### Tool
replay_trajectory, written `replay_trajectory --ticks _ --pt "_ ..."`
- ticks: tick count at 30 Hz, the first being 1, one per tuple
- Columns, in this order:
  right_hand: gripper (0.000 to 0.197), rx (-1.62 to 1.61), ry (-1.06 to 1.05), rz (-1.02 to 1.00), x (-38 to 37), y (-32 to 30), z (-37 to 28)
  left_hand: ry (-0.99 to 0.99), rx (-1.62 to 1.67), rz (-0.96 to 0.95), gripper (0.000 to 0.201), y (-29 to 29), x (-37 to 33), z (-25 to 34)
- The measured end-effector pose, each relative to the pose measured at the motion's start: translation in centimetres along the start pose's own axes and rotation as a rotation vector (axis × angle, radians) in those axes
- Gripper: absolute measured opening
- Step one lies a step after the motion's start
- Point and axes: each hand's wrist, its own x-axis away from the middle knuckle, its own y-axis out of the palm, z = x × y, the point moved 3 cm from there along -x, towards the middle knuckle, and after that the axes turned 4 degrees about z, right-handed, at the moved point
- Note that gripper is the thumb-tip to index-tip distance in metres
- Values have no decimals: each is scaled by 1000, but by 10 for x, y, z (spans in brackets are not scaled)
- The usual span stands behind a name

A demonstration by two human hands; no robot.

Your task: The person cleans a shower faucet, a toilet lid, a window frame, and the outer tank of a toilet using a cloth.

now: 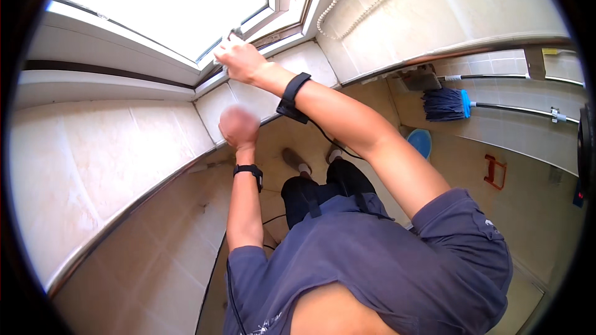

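White window frame (133, 43): your right hand (241, 61) pinches greyish cloth (236, 31) near its corner; work apparently underway, done and remaining portions indeterminable. Your left hand (239, 127): blurred, grip unreadable.

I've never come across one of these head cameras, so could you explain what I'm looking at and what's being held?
There's no machine working here, just a person's two bare hands. The single picture comes from the left one of two wide fisheye cameras worn on the head, looking down, which is why straight edges curve.

The right hand is at the lower edge of a white window frame, closed around a greyish thing, perhaps a cloth. The left hand shows over the tiled sill, too blurred to tell whether it touches or holds anything. Each wrist wears a black band. Off to the right are a blue mop and a blue basin.
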Motion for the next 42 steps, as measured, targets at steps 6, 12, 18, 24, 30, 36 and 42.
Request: replay_trajectory --ticks 6,12,18,24,30,36,42 --pt "29 -443 -286 -87 21 0 -45 -60 -58 -131 8 -5 14 -9" --pt "28 -622 160 -11 104 -45 -75 -118 232 -19 25 -16 7 6" --pt "35 -608 -48 177 21 -156 -150 -374 466 -134 12 -48 23 2" --pt "41 -282 -678 770 -108 -321 -259 -161 556 458 10 -250 -69 41" --pt "25 -434 -792 940 -153 -282 -253 32 279 864 43 -340 -121 27" --pt "39 -318 -515 592 -70 -182 -218 132 -37 860 57 -291 -128 -19" --pt "33 -723 -183 409 -24 -184 -171 190 -15 864 62 -280 -140 -7"
